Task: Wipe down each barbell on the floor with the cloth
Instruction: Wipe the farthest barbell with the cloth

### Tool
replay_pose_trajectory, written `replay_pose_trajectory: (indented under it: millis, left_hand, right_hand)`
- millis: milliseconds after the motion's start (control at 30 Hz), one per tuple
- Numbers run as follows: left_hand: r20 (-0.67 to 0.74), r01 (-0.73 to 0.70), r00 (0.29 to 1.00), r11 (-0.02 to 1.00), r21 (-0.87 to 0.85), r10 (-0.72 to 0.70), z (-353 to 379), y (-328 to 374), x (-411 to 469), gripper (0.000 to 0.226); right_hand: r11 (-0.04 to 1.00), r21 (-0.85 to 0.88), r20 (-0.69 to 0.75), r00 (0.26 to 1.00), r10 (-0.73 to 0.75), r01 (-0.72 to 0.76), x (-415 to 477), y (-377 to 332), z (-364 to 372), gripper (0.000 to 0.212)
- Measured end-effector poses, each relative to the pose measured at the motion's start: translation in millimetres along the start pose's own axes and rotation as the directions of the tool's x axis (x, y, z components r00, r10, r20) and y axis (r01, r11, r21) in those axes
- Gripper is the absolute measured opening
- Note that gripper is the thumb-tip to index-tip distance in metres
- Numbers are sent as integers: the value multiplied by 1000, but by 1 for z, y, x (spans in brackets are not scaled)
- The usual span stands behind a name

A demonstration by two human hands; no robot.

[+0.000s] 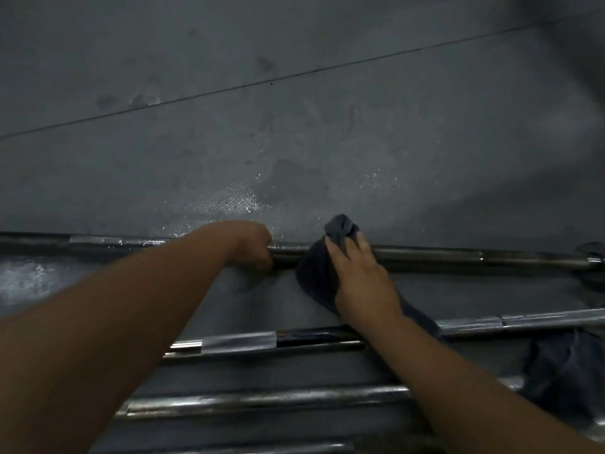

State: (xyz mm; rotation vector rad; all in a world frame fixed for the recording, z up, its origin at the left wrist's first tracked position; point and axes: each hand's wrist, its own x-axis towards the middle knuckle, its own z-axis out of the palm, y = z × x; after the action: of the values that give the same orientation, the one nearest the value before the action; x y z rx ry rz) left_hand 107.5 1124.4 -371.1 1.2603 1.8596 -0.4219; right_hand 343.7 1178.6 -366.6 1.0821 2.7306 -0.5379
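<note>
Far barbell [458, 254], 12 o'clock: my left hand [252, 245] clamps it, right hand [360, 280] fingers [364, 245] grip cloth [316, 270], wiping; near barbells [239, 343], 6 o'clock, seemingly remain.

Hidden beneath cloth [317, 276] and left hand [253, 245] — parts of the far barbell [458, 254]; cropped at left edge.
</note>
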Motion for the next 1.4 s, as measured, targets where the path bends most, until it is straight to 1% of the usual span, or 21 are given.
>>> replay_pose_trajectory:
  millis: [67,133,167,233,300,367,433,500,533,567,633,767,867,933,1000,1067,1167,1233,1300,1333,1400]
  left_hand:
    - [-120,2,993,998,68,7,3,2,-4,37]
    - [-407,23,909,967,252,84,29,4,-17,27]
    - [-479,26,870,959,282,117,41,4,-22,25]
    - [-438,36,895,966,258,84,38,3,-16,25]
    - [-207,-34,977,995,97,53,12,0,-1,28]
    - [7,-54,999,998,-15,54,3,-1,6,30]
    - [-136,-37,990,999,33,41,11,-2,-2,30]
    - [-423,-7,901,977,211,98,34,-2,-18,31]
    - [-490,-7,861,967,256,136,44,-2,-24,30]
    - [-497,-13,856,967,256,143,47,-3,-23,29]
    - [-390,-12,915,972,235,106,31,-6,-14,30]
    - [-139,-146,977,980,133,164,7,-7,-1,36]
    - [-290,-160,934,970,180,208,18,-20,-16,34]
    - [-515,-165,805,945,281,294,42,-36,-22,27]
    - [-623,-146,713,937,317,322,56,-45,-21,23]
    - [-620,-85,744,956,279,247,54,-43,-15,25]
    - [-572,-80,797,972,222,196,40,-40,-7,35]
    - [-473,-146,857,978,152,202,22,-44,-2,38]
    - [-392,-152,903,984,89,175,16,-48,0,39]
    - [-437,-134,886,988,78,155,21,-47,0,37]
    - [-653,-75,746,991,107,127,45,-40,-6,33]
  right_hand:
    - [998,-37,-37,998,57,-58,-6,44,-9,88]
    - [970,-43,-93,968,235,-239,-17,86,-13,87]
    - [946,-18,-124,940,318,-323,-19,89,-12,85]
    - [934,32,-184,917,355,-355,-9,53,-2,70]
    - [965,68,-129,957,259,-252,6,-3,6,67]
    - [986,117,-23,992,123,-120,12,-32,12,77]
    - [995,67,-14,997,73,-72,10,-12,1,80]
    - [984,37,-30,984,178,-177,-2,31,-8,84]
    - [962,36,-55,961,272,-271,-7,45,-11,86]
    - [938,31,-71,935,348,-346,-10,50,-11,86]
    - [923,34,-91,919,384,-383,-3,30,-4,83]
    - [986,74,66,988,143,-148,16,-36,6,86]
    - [987,-20,111,981,160,-158,9,-5,-11,88]
    - [948,-36,81,944,319,-317,-3,27,-16,90]
    - [909,-10,0,909,417,-417,-3,26,-14,82]
    - [939,9,-61,937,345,-345,14,-11,-2,73]
    - [990,36,17,991,135,-135,32,-76,15,82]
    - [996,-2,10,996,93,-93,31,-70,7,83]
    - [985,-39,19,986,167,-166,21,-30,-1,87]
    - [964,-43,3,965,264,-264,15,-10,-5,89]
    - [898,-19,-77,897,436,-439,9,4,-1,84]
